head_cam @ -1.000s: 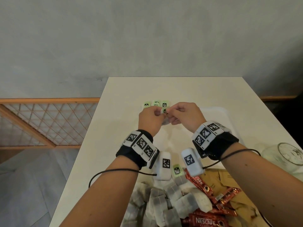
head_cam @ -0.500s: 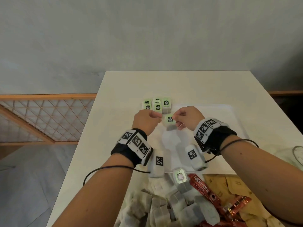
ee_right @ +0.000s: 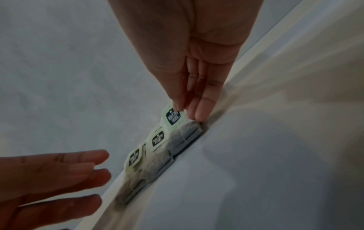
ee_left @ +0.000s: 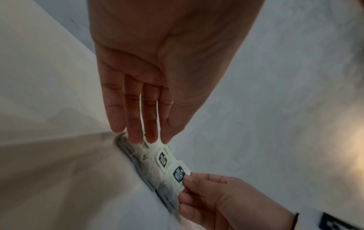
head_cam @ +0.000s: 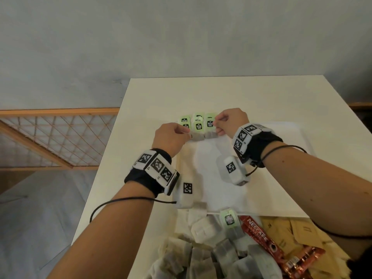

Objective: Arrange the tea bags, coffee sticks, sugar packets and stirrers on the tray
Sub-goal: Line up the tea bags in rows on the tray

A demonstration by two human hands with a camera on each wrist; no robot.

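The tea bags (head_cam: 198, 128) stand in a short row along the far left edge of the white tray (head_cam: 302, 137), with their green paper tags (head_cam: 210, 123) turned up and leaning toward the far side. The long axis of this row goes left to right, along the tray rim, and both hands are at its two ends: the left hand (head_cam: 171, 137) at the left end, the right hand (head_cam: 231, 121) at the right end. In the right wrist view the thumb and first fingers (ee_right: 202, 109) of the right hand pinch the tag of the last bag (ee_right: 173, 117), so this hand is the nearer one to the bag that is being set. The left hand has its fingers (ee_left: 135, 124) straight and close together, the tips touching the bag at its end of the row; it seems to steady the row and does not grip. Each bag is a small pale gauze pouch with grey-dark content, soft and light, with a thread to a light green tag that has a black label. The next move, I think, is to release the tag without tipping the neighbours. More loose tea bags (head_cam: 203, 230), red Nescafe coffee sticks (head_cam: 259, 232) and brown sugar packets (head_cam: 291, 232) lie in a heap on the tabletop (head_cam: 241, 93) near the person, not yet arranged.
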